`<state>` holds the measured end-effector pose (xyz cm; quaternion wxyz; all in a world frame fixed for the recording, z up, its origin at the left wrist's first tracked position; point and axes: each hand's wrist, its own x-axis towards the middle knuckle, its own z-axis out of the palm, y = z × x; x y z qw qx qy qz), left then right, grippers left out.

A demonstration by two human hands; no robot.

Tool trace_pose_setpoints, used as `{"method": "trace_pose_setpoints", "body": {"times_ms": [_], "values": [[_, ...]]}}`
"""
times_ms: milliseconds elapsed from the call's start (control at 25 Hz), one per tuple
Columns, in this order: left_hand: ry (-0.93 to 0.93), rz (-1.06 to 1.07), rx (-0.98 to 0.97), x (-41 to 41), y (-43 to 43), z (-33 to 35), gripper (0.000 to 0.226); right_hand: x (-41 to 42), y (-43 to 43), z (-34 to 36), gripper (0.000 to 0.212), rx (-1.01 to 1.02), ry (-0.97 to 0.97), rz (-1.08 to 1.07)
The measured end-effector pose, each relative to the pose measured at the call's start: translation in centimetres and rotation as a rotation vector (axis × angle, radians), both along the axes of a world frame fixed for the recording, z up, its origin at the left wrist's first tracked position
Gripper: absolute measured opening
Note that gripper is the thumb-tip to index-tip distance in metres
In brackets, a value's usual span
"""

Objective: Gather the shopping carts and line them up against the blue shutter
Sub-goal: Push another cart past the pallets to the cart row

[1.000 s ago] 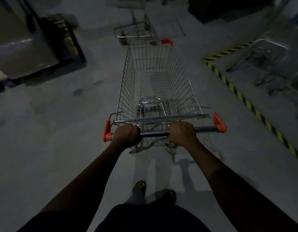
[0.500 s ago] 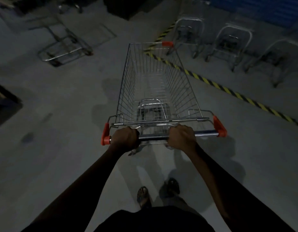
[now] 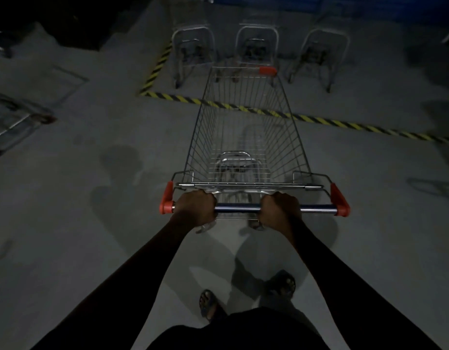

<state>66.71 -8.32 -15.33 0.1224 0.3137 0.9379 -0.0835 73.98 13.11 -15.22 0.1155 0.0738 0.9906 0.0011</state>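
Dimly lit, concrete floor (image 3: pixel 92 223) takes most of the view, with open room on both sides of the pushed cart. Blue shutter (image 3: pixel 344 6) runs along the top edge, far side. Yellow-and-black striped tape (image 3: pixel 319 120) marks a bay in front of it: one run crosses the floor, a shorter run turns up at the left corner. Inside the bay three parked carts stand side by side facing the shutter: left (image 3: pixel 193 50), middle (image 3: pixel 256 46), right (image 3: pixel 322 51), with gaps between them. The pushed cart (image 3: pixel 246 137), a wire basket with red corner caps, points straight at the middle one. Its nose lies past the tape line and close behind that cart; contact cannot be told. Another cart (image 3: pixel 14 120) sits blurred at the left edge, well apart. Dark bulk (image 3: pixel 54 18) fills the upper left corner. Left hand (image 3: pixel 195 207) and right hand (image 3: pixel 280 209) each wrap the handle bar (image 3: pixel 237 207), fingers curled over it, set apart. Sandalled feet (image 3: pixel 208 303) show below.
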Motion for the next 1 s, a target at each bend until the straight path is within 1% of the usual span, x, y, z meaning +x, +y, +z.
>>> {"method": "trace_pose_setpoints", "body": {"times_ms": [240, 320, 440, 560, 720, 800, 1000], "values": [[-0.067, -0.071, 0.01, -0.4, 10.2, 0.0, 0.032, 2.2, 9.0, -0.1, 0.025, 0.025, -0.021, -0.099], [-0.053, -0.102, 0.005, -0.5, 13.7, -0.1, 0.031, 2.7, 12.4, -0.2, 0.025, 0.033, -0.006, -0.096], [-0.038, -0.125, -0.016, -0.6, 18.7, -0.2, 0.031, 3.4, 17.2, -0.5, 0.024, -0.013, 0.009, -0.105], [-0.03, -0.159, -0.034, -1.0, 24.2, -0.2, 0.03, 3.8, 22.1, -0.7, 0.025, 0.002, 0.076, -0.124], [-0.012, -0.179, -0.045, -1.7, 31.1, -0.1, 0.031, 3.8, 28.6, -0.5, 0.02, -0.051, 0.046, -0.144], [-0.007, -0.197, -0.045, -2.4, 34.5, -0.1, 0.032, 3.6, 31.7, -0.6, 0.019, -0.019, 0.094, -0.163], [-0.003, -0.253, -0.007, -4.8, 43.1, 0.0, 0.029, 1.9, 39.6, -0.4, 0.019, 0.047, 0.146, -0.226]]}}
